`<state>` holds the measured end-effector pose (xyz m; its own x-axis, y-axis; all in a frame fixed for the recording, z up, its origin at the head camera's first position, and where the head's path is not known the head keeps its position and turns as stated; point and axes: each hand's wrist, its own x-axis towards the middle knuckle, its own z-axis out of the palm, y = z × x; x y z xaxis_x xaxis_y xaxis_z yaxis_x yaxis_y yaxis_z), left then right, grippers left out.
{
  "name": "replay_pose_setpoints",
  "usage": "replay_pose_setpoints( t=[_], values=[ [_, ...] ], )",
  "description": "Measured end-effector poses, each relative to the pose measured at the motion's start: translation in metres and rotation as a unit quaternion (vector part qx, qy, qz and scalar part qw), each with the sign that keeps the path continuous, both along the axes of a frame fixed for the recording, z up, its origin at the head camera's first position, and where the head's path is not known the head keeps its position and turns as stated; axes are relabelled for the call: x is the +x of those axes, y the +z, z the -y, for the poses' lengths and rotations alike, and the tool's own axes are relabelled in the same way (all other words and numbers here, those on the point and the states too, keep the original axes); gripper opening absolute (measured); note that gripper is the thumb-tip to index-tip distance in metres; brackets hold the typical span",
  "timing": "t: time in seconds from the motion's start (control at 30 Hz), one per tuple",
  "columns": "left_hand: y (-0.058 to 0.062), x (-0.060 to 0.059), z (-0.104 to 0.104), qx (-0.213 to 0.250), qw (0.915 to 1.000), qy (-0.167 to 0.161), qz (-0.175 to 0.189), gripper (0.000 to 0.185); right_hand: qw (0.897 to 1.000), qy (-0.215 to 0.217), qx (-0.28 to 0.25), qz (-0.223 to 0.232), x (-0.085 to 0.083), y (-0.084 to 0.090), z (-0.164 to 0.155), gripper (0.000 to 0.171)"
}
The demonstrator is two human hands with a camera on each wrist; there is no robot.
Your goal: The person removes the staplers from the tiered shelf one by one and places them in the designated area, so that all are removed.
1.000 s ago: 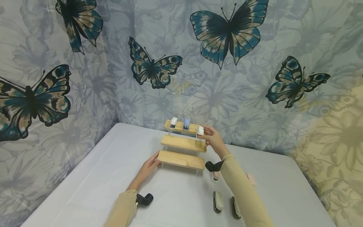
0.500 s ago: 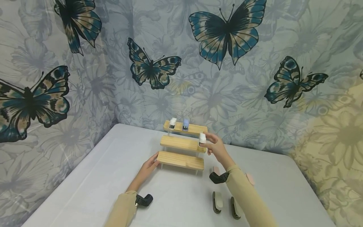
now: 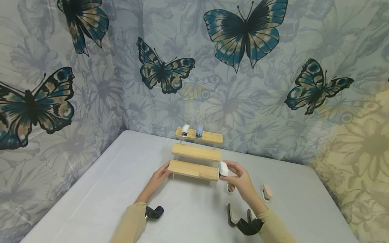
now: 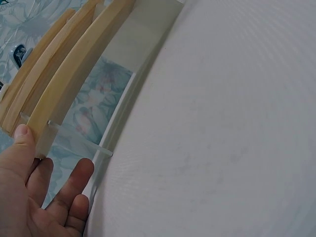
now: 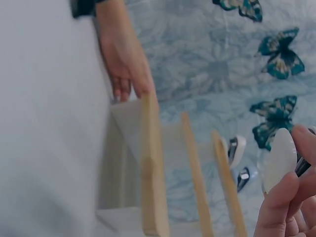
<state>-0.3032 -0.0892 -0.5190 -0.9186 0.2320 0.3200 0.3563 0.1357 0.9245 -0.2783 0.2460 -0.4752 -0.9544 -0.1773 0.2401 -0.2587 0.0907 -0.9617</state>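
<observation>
Pale wooden near shelf (image 3: 193,169) at left: we're seeing the left hand (image 3: 157,178) pinching its left end between thumb and forefinger, other fingers lying loose. Going right, we're finding the white stapler (image 3: 223,168) hanging just beside that shelf's right end; contact we can't tell. Its long axis is running roughly near to far; which end is its nose, we can't tell. The right hand (image 3: 242,180) is pinching it, thumb near, fingers far, gap filled; the stapler is lying left of that palm, the left hand staying well apart.
</observation>
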Motion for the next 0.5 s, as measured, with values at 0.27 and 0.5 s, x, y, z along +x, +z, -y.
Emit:
replay_pose_setpoints(
  t=[0.27,0.5],
  values=[
    [0.003,-0.005,-0.006,-0.007,0.9999,0.004,-0.006,0.047,1.000,-0.022,0.002,0.010,0.062,-0.013,-0.011,0.059],
    [0.006,-0.010,-0.007,-0.011,0.9997,0.020,0.000,0.047,0.989,-0.061,0.050,0.122,0.136,0.045,0.014,0.059]
  ],
)
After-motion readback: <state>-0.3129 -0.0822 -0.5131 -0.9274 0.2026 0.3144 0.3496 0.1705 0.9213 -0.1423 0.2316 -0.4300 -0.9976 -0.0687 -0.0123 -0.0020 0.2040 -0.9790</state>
